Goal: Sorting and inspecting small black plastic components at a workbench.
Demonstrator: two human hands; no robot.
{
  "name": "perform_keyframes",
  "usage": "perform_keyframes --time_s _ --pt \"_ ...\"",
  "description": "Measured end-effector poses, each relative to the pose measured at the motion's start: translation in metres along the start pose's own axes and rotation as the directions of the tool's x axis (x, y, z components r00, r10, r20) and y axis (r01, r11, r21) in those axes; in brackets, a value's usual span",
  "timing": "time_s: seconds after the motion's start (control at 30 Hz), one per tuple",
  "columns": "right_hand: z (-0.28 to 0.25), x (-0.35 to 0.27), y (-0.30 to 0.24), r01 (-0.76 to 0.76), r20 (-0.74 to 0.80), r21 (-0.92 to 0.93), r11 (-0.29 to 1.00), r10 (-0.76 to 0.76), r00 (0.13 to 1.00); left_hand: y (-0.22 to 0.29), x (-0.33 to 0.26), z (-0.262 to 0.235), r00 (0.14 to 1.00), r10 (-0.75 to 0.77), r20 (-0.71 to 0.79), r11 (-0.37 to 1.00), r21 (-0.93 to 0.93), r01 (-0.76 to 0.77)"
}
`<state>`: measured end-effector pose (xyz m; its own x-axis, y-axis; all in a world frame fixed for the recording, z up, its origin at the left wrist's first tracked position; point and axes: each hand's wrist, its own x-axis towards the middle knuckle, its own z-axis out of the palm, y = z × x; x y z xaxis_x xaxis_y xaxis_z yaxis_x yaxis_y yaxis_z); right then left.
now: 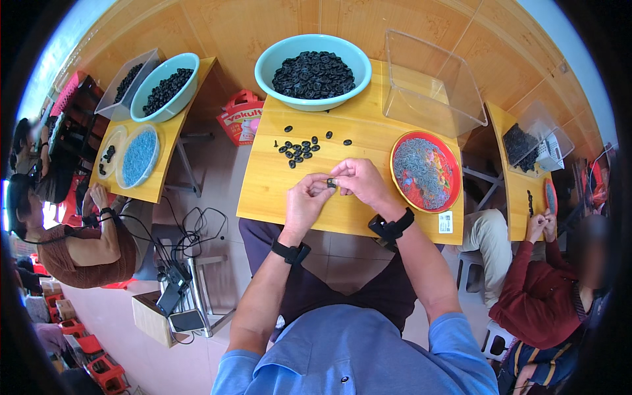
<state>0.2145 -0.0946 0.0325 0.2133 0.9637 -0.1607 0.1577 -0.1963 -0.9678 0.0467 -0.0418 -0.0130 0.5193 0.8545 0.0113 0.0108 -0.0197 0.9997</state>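
Over the front part of the yellow table, my left hand [306, 201] pinches a small black oval piece [331, 183] between thumb and fingertips. My right hand [361, 181] is closed at the same piece, its fingertips pressed against it from the right. Whether the right fingers also hold a tiny pin is too small to tell. Several loose black oval pieces [298, 153] lie just beyond my left hand. To the right of my right hand sits a round red tray [455, 184] with a heap of thin grey metal pieces [418, 164] in it.
A light-blue basin [264, 79] full of black pieces stands at the table's far side. Beside it is a clear plastic bin [464, 99]. People work at tables left [168, 141] and right [497, 131]. Cables [197, 227] and a metal stand [201, 296] are at lower left.
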Motion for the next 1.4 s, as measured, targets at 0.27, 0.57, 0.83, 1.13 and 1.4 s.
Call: perform_keyframes --time_s 0.27,0.57,0.83,1.13,1.4 --pt "-0.015 0.006 0.006 -0.046 0.123 -0.140 0.989 0.063 0.990 0.016 -0.007 0.007 0.986 0.127 0.109 0.940 0.306 -0.155" --pt "-0.009 0.003 0.000 -0.057 0.077 -0.205 0.977 0.074 0.994 0.006 0.000 0.010 0.965 0.244 0.101 0.857 0.443 -0.263" --pt "0.000 -0.005 0.017 0.082 0.021 -0.307 0.948 -0.079 0.997 0.013 -0.014 0.007 0.965 0.235 0.113 0.849 0.460 -0.261" --pt "-0.001 -0.006 0.010 0.031 0.042 -0.268 0.963 -0.021 0.999 0.018 -0.015 0.004 0.978 0.159 0.133 0.869 0.451 -0.202" --pt "-0.048 0.056 -0.069 0.243 -0.138 -0.173 0.954 -0.268 0.953 0.009 -0.006 0.004 0.957 0.227 0.178 0.873 0.399 -0.281"
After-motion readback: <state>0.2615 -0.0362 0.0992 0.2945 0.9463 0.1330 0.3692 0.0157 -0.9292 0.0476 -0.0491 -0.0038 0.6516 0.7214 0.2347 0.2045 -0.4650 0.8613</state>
